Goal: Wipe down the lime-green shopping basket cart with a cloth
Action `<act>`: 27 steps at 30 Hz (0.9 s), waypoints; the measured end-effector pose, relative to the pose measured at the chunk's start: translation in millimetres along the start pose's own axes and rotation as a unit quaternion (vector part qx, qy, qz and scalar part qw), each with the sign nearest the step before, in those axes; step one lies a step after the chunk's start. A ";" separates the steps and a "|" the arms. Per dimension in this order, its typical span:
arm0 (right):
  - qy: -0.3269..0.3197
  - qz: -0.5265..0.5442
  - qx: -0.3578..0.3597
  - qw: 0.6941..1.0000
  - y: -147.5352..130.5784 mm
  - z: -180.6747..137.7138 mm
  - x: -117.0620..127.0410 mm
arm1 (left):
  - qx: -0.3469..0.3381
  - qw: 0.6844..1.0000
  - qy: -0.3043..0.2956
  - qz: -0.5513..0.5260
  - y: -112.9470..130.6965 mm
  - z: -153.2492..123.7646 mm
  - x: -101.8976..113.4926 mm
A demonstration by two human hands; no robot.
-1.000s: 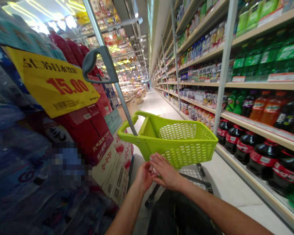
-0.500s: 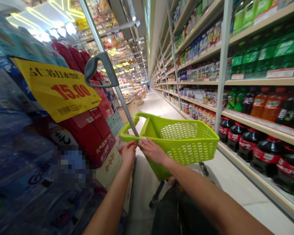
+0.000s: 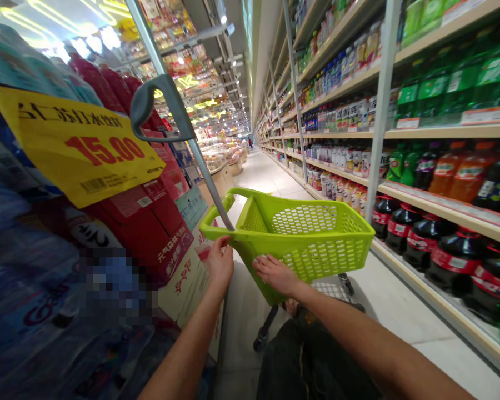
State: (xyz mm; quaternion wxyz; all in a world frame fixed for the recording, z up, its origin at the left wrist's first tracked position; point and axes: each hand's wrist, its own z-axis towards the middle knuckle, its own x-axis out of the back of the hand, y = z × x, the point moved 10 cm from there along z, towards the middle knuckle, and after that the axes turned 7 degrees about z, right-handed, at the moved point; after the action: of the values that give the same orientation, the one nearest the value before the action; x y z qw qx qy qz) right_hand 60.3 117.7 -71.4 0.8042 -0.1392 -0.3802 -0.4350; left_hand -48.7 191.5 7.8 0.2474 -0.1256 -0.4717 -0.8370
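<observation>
A lime-green shopping cart (image 3: 316, 244) with a perforated plastic basket stands in front of me. My right hand (image 3: 277, 275) lies against the basket's near side, fingers stretched out. A small whitish patch shows at its fingertips; I cannot make out what it is. My left hand (image 3: 220, 264) is just below the cart's handle corner, fingers loosely bent and apart, with a fingertip at the green plastic. Nothing shows in that hand; whether it touches the cart is unclear. A metal pole (image 3: 208, 183) with a grey looped grip (image 3: 162, 108) rises from the handle corner.
Shelves (image 3: 450, 134) of bottled drinks line the right side. Stacked cartons (image 3: 150, 233) and wrapped bottles stand close on the left, under a yellow price sign (image 3: 79, 147). A pale tiled aisle (image 3: 254, 169) runs ahead. My dark-clothed legs (image 3: 316, 355) are below the cart.
My right hand has slid down and right from the rim corner onto the basket's side. My left hand stays near the corner, slightly lower. The two hands are farther apart.
</observation>
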 end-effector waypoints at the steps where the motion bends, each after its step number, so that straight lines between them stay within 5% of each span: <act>1: 0.003 -0.002 -0.013 1.000 4.6 -12.8 -0.2 | -0.039 0.999 -0.007 0.038 8.9 -3.1 -3.6; 6: 0.111 -0.039 -0.098 0.988 42.1 -27.1 49.5 | -0.230 0.958 -0.024 0.168 63.5 -23.8 -35.2; 9: 0.110 -0.061 -0.095 0.988 49.8 -37.5 50.2 | -0.292 0.918 -0.070 0.257 85.6 -33.1 -66.9; 13: 0.076 -0.065 -0.062 0.993 41.9 -66.0 28.5 | -0.316 0.869 -0.116 0.362 90.6 -39.7 -100.0; 16: 0.109 -0.062 -0.100 0.987 53.1 -65.1 43.3 | -0.326 0.845 -0.137 0.401 85.9 -45.4 -118.7; 19: 0.139 -0.073 -0.136 0.978 70.6 -60.9 58.6 | -0.329 0.834 -0.154 0.415 81.6 -51.1 -133.2; 24: 0.089 -0.070 -0.103 0.988 65.0 -95.8 36.5 | -0.332 0.828 -0.152 0.425 81.4 -56.2 -141.6; 27: 0.090 -0.056 -0.122 0.987 66.8 -108.2 45.3 | -0.336 0.828 -0.158 0.420 83.3 -62.0 -148.8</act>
State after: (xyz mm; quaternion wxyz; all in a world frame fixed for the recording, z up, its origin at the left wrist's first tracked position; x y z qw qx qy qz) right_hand 182.2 69.7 -103.8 0.7866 -0.1751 -0.2573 -0.5333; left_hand 123.0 146.6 -30.1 0.4397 -0.5176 -0.0956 -0.7278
